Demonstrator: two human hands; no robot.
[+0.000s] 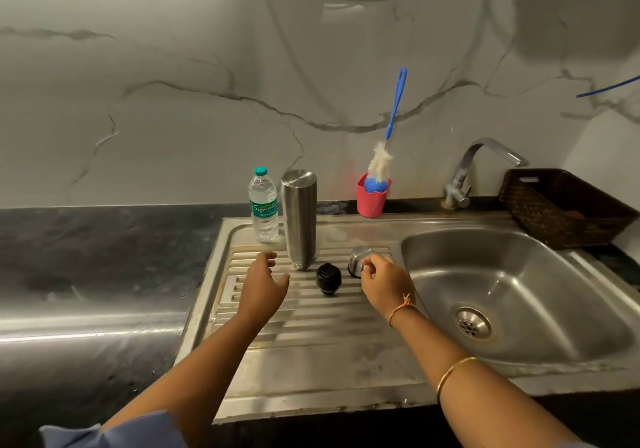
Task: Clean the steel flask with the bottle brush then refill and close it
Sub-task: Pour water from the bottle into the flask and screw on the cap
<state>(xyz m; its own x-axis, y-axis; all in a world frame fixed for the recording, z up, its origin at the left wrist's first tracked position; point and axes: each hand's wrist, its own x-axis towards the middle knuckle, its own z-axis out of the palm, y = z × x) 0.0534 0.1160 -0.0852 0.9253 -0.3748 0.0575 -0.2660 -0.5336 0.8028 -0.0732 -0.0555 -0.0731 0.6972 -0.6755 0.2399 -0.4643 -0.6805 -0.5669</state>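
Observation:
The steel flask (299,219) stands on the sink's ribbed drainboard (311,312) with its narrow end down. To its right on the ribs lie its black inner stopper (328,278) and its steel cap (356,260). My right hand (382,283) has its curled fingertips pinching the cap's right side. My left hand (263,283) hovers just left of the flask's foot with relaxed, spread fingers and holds nothing. The bottle brush (384,150), blue handle up, stands in a pink cup (372,200) by the wall. A plastic water bottle (263,205) with a green cap stands left of the flask.
The steel sink basin (519,292) with its drain lies to the right, and the tap (474,167) rises behind it. A dark woven basket (561,205) sits at the back right. Dark counter (104,257) stretches to the left.

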